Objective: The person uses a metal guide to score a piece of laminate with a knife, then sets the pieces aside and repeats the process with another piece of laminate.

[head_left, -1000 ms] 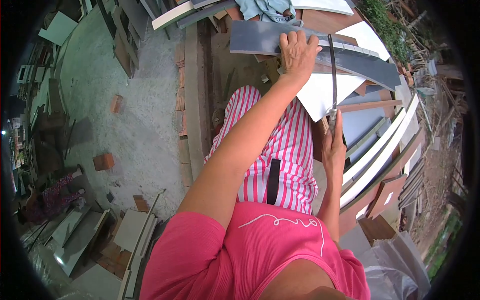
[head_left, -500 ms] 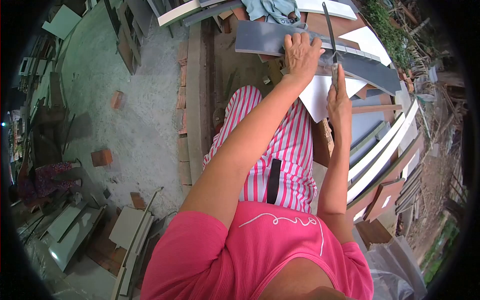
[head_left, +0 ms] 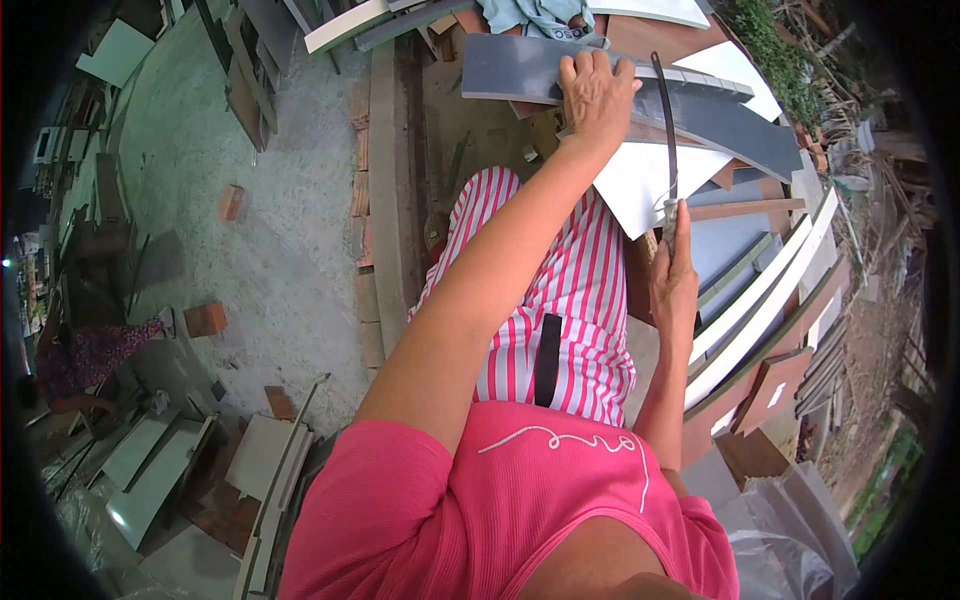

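My left hand [head_left: 597, 100] presses down on a grey board [head_left: 510, 70], its fingers curled over the board's upper side. A second grey board [head_left: 745, 140] lies to the right, partly under the first. My right hand [head_left: 674, 275] is closed around the handle of a hand saw [head_left: 667, 120] with a long, narrow dark blade. The thumb lies along the handle. The blade crosses the grey board just right of my left hand, its tip near the far edge. Below the boards sits a white sheet [head_left: 635, 190], which the saw's handle end overlaps.
A blue cloth [head_left: 535, 15] lies behind the boards. White and brown strips [head_left: 765, 310] are stacked on the right. Bricks [head_left: 205, 320] sit on the concrete floor [head_left: 290, 230] to the left. Another person [head_left: 90, 360] is at the far left, near leaning panels.
My right hand has drawn the saw back toward my body, and the blade has slid with it. My left hand stays on the grey board, shifted slightly in view.
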### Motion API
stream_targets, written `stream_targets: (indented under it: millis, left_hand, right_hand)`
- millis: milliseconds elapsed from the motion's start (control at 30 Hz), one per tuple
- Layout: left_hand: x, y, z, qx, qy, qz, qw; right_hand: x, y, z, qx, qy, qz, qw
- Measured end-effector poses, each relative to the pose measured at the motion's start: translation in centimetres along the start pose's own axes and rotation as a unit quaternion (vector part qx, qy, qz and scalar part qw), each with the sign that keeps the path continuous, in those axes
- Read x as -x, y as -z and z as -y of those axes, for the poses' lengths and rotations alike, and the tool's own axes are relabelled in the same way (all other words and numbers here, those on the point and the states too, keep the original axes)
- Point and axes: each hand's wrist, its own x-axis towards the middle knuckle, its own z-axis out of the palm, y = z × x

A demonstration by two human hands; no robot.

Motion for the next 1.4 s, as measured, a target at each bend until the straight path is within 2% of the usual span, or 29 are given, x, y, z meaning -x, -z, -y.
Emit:
stream_targets:
  millis: [67,100,200,267,400,500,567,733,800,833,933,1000,1133,1167,1200,1267,1333,1400]
  left_hand:
    - [0.0,0.1,0.3,0.006,-0.009,0.002,1.0]
    - [0.1,0.1,0.3,0.011,-0.018,0.006,1.0]
    - [0.3,0.8,0.0,0.017,-0.015,0.029,0.999]
    - [-0.3,0.4,0.3,0.006,-0.004,0.018,1.0]
    - [-1.4,-1.0,1.2,0.003,-0.006,0.011,1.0]
    - [-1.4,-1.0,1.2,0.007,-0.01,0.0,1.0]
    - [-1.3,-0.8,1.2,0.009,-0.01,0.006,1.0]
    - [-1.1,-0.9,0.8,0.01,-0.014,0.011,1.0]
    - [-1.2,-0.9,0.7,-0.002,0.006,0.005,1.0]
    - [-1.2,-1.0,0.8,-0.001,0.007,0.004,1.0]
    - [-1.4,-1.0,1.1,0.005,0.017,0.009,1.0]
    - [-0.9,-0.4,1.0,0.025,-0.01,0.022,0.999]
    - [-0.8,-0.1,0.5,0.014,0.007,0.024,1.0]
    - [-1.1,-0.3,0.6,0.008,0.015,0.017,1.0]
    - [-1.3,-0.5,0.6,0.003,0.022,0.012,1.0]
    - [-1.1,-0.4,0.8,0.006,0.012,0.013,1.0]
    - [-1.0,-0.4,0.8,0.006,0.002,0.015,1.0]
    - [-1.0,-0.5,1.1,0.013,0.002,0.02,1.0]
  right_hand:
    - [-1.2,0.5,0.3,0.026,0.03,-0.003,0.999]
    - [-1.9,0.7,0.7,0.009,0.079,-0.015,0.997]
    - [-4.8,1.2,3.4,0.02,0.102,-0.004,0.995]
    - [-6.7,0.7,3.3,0.008,0.104,-0.006,0.995]
    - [-7.3,0.1,3.0,-0.001,0.05,0.029,0.998]
    - [-4.7,-0.4,1.6,0.002,0.103,-0.015,0.995]
    - [-2.1,-0.5,0.6,0.024,0.018,0.003,1.0]
    - [-0.3,-0.7,-0.1,0.021,0.044,-0.021,0.999]
    - [-0.7,0.3,1.7,0.006,-0.082,0.062,0.995]
    - [-0.9,0.4,1.9,0.007,-0.081,0.062,0.995]
    - [-2.2,0.7,1.7,0.045,-0.05,0.04,0.997]
    - [-4.0,0.4,1.1,0.035,0.118,-0.022,0.992]
    - [-8.3,0.1,3.3,0.01,0.103,-0.009,0.995]
    - [-8.4,0.9,4.9,0.009,0.0,0.048,0.999]
    - [-8.9,0.5,4.2,0.01,0.0,0.046,0.999]
    - [-9.1,-0.5,2.9,0.033,0.104,-0.012,0.994]
    - [-8.0,-0.6,2.0,0.036,0.083,0.003,0.996]
    - [-6.1,-0.8,1.4,0.024,0.122,-0.03,0.992]
